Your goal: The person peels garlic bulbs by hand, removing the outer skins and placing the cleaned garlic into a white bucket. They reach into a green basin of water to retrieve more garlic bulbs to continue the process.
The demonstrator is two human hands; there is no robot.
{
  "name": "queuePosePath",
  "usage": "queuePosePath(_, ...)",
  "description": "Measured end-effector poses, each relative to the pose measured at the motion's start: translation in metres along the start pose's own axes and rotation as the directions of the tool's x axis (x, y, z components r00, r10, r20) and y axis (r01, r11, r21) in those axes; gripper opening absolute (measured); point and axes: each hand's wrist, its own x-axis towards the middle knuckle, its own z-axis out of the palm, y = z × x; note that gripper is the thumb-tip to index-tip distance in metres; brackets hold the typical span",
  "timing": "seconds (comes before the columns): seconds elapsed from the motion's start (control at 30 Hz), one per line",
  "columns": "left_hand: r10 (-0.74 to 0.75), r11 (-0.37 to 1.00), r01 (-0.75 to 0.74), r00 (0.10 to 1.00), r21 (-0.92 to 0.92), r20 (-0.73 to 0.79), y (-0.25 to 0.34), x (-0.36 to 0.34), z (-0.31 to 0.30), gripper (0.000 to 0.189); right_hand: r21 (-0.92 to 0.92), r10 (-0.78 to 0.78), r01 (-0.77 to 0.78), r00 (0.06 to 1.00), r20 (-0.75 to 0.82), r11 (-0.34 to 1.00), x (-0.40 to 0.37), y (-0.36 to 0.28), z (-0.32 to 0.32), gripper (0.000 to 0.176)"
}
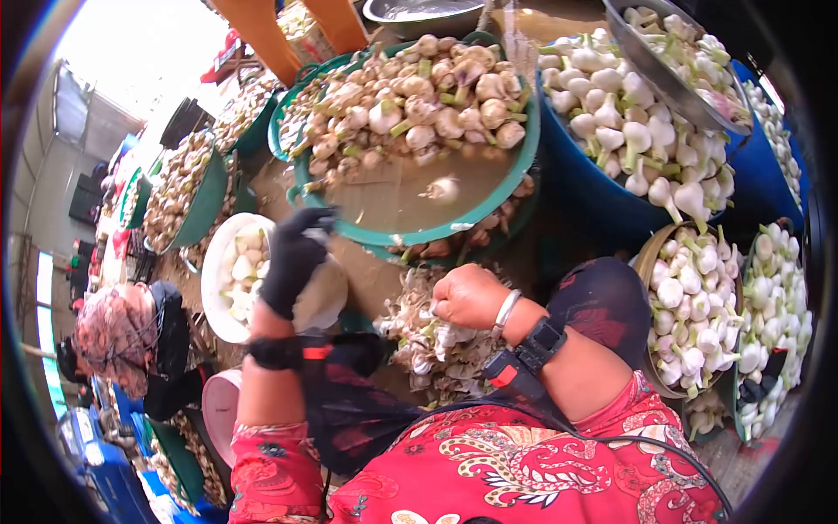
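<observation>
My left hand [295, 258], in a black glove, is raised beside a white bucket [234, 321] with pale garlic bulbs in it. Its fingers are somewhat blurred but look stretched out, with no object visible in them. My bare right hand [473, 297] is closed, knuckles up, above a heap of papery garlic skins [441, 345]. Whatever its fingers may hold is hidden. Ahead of both hands stands a green-rimmed basin [419, 234], with untrimmed garlic bulbs [419, 96] piled on its far side. A single garlic bulb [443, 189] appears over its bare near part, slightly blurred.
To the right, a blue tub [567, 166] and a basket [648, 262] hold cleaned white garlic. A metal bowl [646, 65] of garlic rests over the tub. Another person [118, 336] is at the left, near green baskets [196, 205] of garlic. Someone's orange-clad legs [262, 39] stand behind the basin.
</observation>
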Motion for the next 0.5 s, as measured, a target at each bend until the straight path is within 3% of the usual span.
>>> queuePosePath(0.03, -0.021, 0.972, -0.007, 0.993, 0.233, 0.119, 0.019, 0.015, 0.033, 0.037, -0.023, -0.050, 0.050, 0.999, 0.014, 0.999, 0.001, 0.007, 0.003, 0.020)
queuePosePath(0.07, 0.005, 0.965, -0.047, 0.987, 0.259, 0.161, 0.021, 0.031, 0.063, 0.044, -0.070, -0.055, 0.057, 0.998, 0.029, 0.996, -0.003, 0.005, 0.003, 0.031)
queuePosePath(0.1, 0.030, 0.955, -0.088, 0.978, 0.283, 0.205, 0.016, 0.047, 0.091, 0.051, 0.037, -0.068, 0.071, 0.995, -0.079, 0.997, -0.005, 0.011, 0.013, 0.018)
queuePosePath(0.17, 0.072, 0.915, -0.155, 0.971, 0.372, 0.228, 0.012, 0.071, 0.129, 0.068, -0.055, 0.019, -0.024, 0.997, -0.074, 0.998, -0.016, 0.005, 0.008, 0.018)
queuePosePath(0.2, 0.029, 0.937, -0.112, 0.968, 0.332, 0.247, 0.001, 0.084, 0.145, 0.073, -0.115, 0.061, -0.044, 0.987, 0.150, 0.992, -0.015, 0.002, -0.007, 0.018)
queuePosePath(0.3, -0.034, 0.913, -0.071, 0.968, 0.403, 0.248, -0.027, 0.106, 0.174, 0.067, -0.100, 0.002, 0.015, 0.987, 0.161, 0.995, -0.010, -0.001, -0.020, 0.018)
queuePosePath(0.33, 0.160, 0.863, -0.252, 0.959, 0.438, 0.236, -0.037, 0.107, 0.175, 0.050, -0.041, -0.054, 0.057, 0.997, 0.062, 0.998, -0.011, 0.001, -0.019, 0.017)
queuePosePath(0.37, 0.162, 0.861, -0.258, 0.956, 0.438, 0.245, -0.039, 0.109, 0.168, 0.050, -0.035, -0.049, 0.051, 0.997, 0.057, 0.998, -0.010, 0.004, -0.018, 0.017)
queuePosePath(0.4, -0.088, 0.994, 0.101, 0.955, -0.030, 0.284, -0.039, 0.109, 0.157, 0.043, 0.008, -0.030, 0.031, 0.991, -0.133, 0.999, -0.008, 0.006, -0.017, 0.019)
queuePosePath(0.43, -0.281, 0.760, 0.468, 0.862, -0.451, 0.421, -0.040, 0.105, 0.148, 0.036, 0.054, -0.005, 0.023, 0.950, -0.312, 0.998, -0.005, 0.007, -0.015, 0.021)
queuePosePath(0.47, -0.284, 0.697, 0.446, 0.891, -0.561, 0.355, -0.007, 0.088, 0.135, 0.031, 0.109, 0.023, 0.034, 0.874, -0.485, 0.993, -0.001, 0.008, -0.014, 0.020)
queuePosePath(0.5, -0.273, 0.748, 0.408, 0.908, -0.524, 0.317, -0.012, 0.079, 0.124, 0.032, 0.161, 0.064, 0.051, 0.767, -0.638, 0.986, 0.003, 0.009, -0.015, 0.020)
